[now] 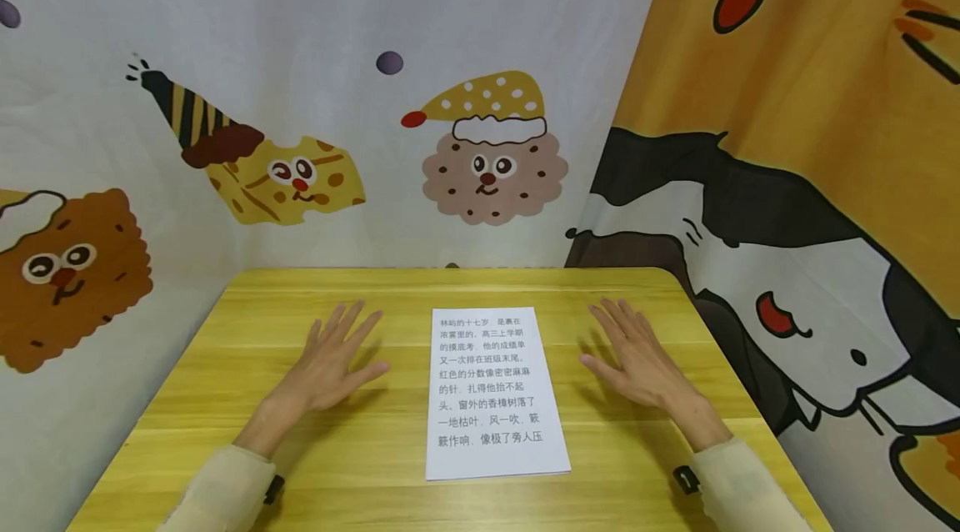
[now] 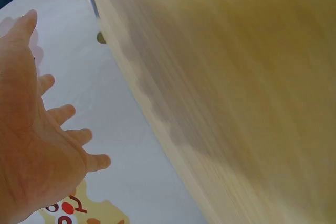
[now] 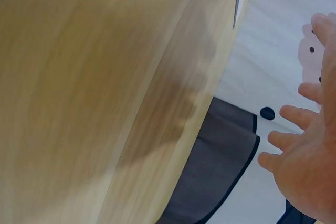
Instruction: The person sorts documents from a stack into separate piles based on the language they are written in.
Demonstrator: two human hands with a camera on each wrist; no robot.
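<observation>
Sheets of white paper [image 1: 491, 394] printed with Chinese text lie in the middle of the wooden table, their long side running away from me. To their left, my left hand [image 1: 326, 369] hovers palm down above the tabletop with its fingers spread. My right hand [image 1: 637, 361] does the same on the other side, apart from the paper. Both wrist views show the palms, the left palm [image 2: 39, 135] and the right palm [image 3: 310, 145], with nothing held. A sliver of the paper's edge shows at the top of each wrist view.
The yellow wood-grain table [image 1: 315, 474] has rounded far corners. Behind it hangs a white curtain [image 1: 315, 15] with cartoon biscuits and cheese. An orange curtain [image 1: 675, 82] with a large cartoon animal hangs at the right. A dark strap piece [image 1: 686, 479] shows at the right cuff.
</observation>
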